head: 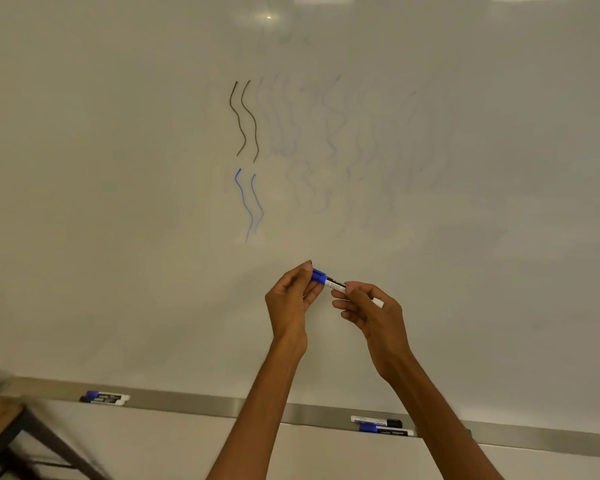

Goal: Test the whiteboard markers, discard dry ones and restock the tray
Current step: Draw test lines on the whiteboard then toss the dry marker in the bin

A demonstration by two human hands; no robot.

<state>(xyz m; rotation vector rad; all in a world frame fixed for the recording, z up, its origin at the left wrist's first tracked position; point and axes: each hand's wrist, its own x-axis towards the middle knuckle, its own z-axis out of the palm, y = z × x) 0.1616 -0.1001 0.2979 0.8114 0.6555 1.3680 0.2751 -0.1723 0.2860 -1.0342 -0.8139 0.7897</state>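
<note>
**Blue marker held at whiteboard**

Blue marker [329, 280] held in front of whiteboard [118, 202]: left hand [291, 299] pinches blue cap, right hand [371, 311] grips barrel. Tray [222, 407] holds two markers left [104, 398], two right [383, 426].

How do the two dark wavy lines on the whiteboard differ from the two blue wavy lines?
The dark lines sit higher; the blue lines lie directly below them. The dark lines keep an even strength to their ends, while the blue lines fade toward the bottom. Both are pairs of near-vertical waves, side by side.
</note>
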